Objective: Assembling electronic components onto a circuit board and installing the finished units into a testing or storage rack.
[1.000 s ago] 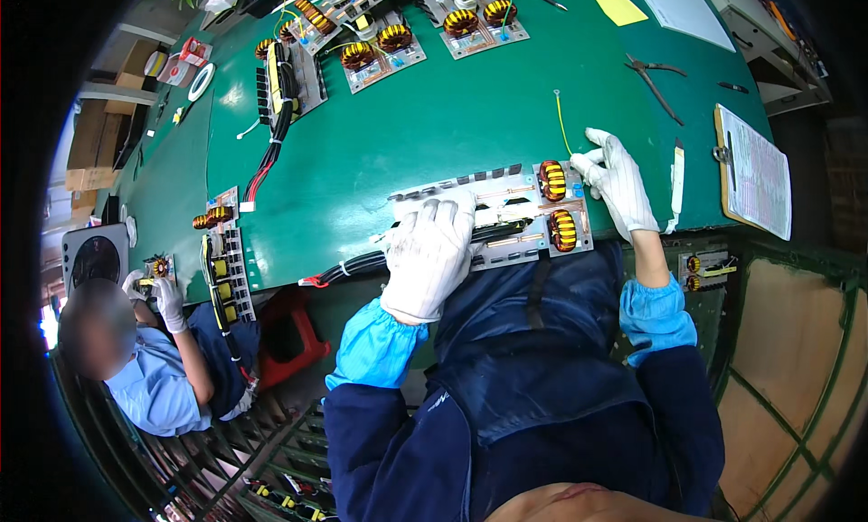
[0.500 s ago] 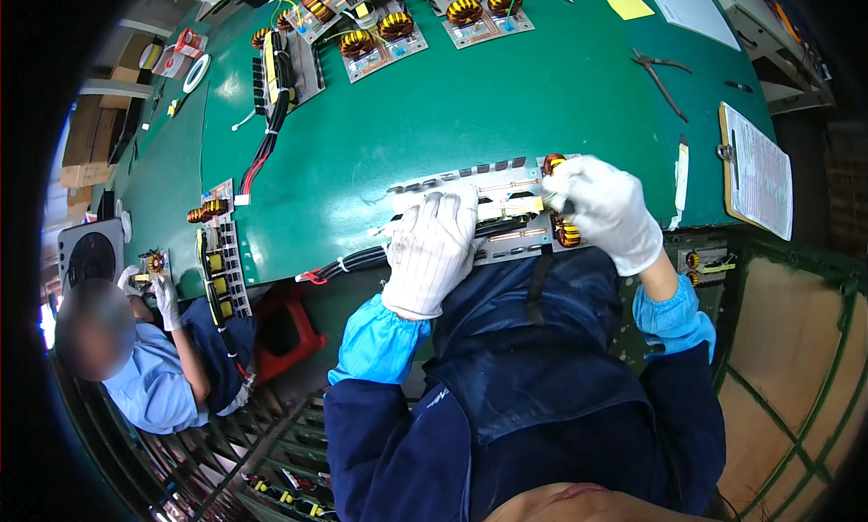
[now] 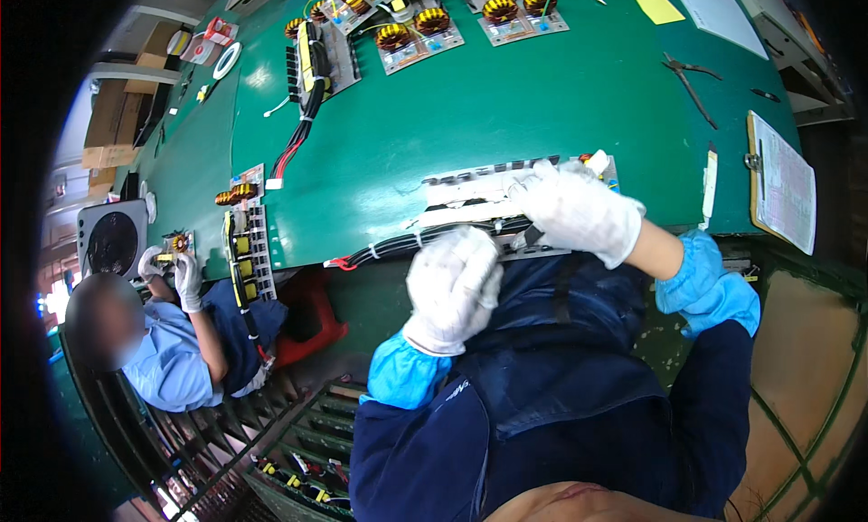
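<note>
A long circuit board [image 3: 466, 193] lies at the table's front edge, with a row of black parts along its far side. Across its right half sits my right hand [image 3: 579, 212] in a white glove, fingers and thumb closed over the board and hiding much of it. A black cable bundle [image 3: 389, 248] with red ends runs along the near side and off to the left. My left hand [image 3: 455, 290], also gloved, is held just in front of the board below the cables. Its fingers are curled together; whether they pinch anything is hidden.
More boards with yellow-black coils [image 3: 431, 20] stand at the back. Pliers [image 3: 692, 88], a clipboard [image 3: 785, 183] and a yellow note [image 3: 656, 5] lie to the right. At left, a co-worker [image 3: 172, 359] handles a small board beside a fan [image 3: 113, 239].
My left hand has come off the board toward me and curled up. My right hand has shifted left from the coils onto the middle of the board. The whole view has swung slightly.
</note>
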